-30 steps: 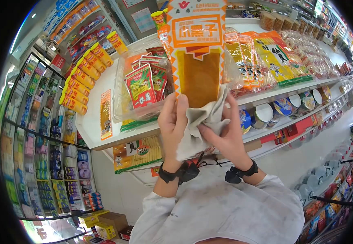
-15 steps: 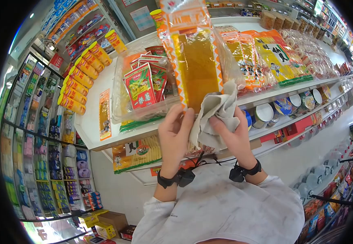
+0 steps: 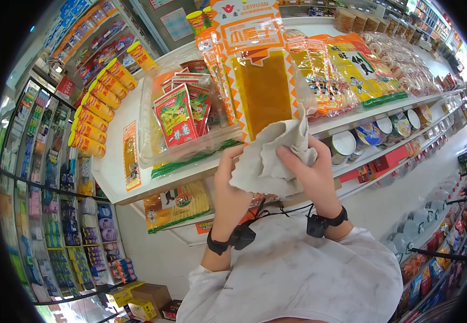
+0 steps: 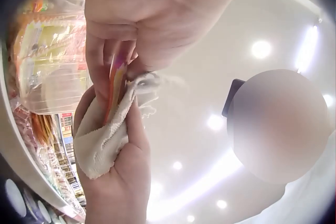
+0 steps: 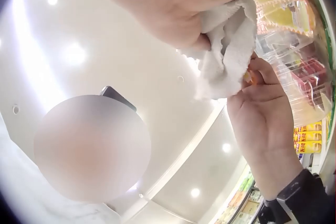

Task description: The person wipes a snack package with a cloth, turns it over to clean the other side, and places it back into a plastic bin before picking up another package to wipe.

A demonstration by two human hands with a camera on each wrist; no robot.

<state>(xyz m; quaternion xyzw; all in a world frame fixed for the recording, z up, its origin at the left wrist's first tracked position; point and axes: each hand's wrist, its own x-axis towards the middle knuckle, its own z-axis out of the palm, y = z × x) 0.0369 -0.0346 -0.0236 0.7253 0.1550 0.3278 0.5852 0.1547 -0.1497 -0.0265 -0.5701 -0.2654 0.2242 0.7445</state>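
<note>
Upright before me stands a flat snack packet (image 3: pixel 263 89) with an orange-and-white zigzag border and an amber filling showing through its clear window. My left hand (image 3: pixel 232 185) pinches its bottom edge, the thumb hidden behind cloth in the head view. In the left wrist view the packet's orange edge (image 4: pixel 114 90) runs down from the fingers. A crumpled pale cloth (image 3: pixel 276 156) is gripped by my right hand (image 3: pixel 317 172), thumb on top, against the packet's lower right part. The right wrist view shows the cloth (image 5: pixel 228 56) hanging beside my left hand (image 5: pixel 265 116).
Behind the packet, a clear plastic tub (image 3: pixel 190 142) holds red-and-green sachets. A similar slim packet (image 3: pixel 131 156) lies left on the white counter (image 3: pixel 112 167), near a row of yellow canisters (image 3: pixel 96 107). Yellow snack bags (image 3: pixel 360 70) are to the right; tins (image 3: pixel 344 144) stand on the shelf below.
The packet leaned back with glare half a second ago; its printed front now faces me again. The cloth has spread leftward over the packet's bottom, covering the left thumb. The head view shifted slightly.
</note>
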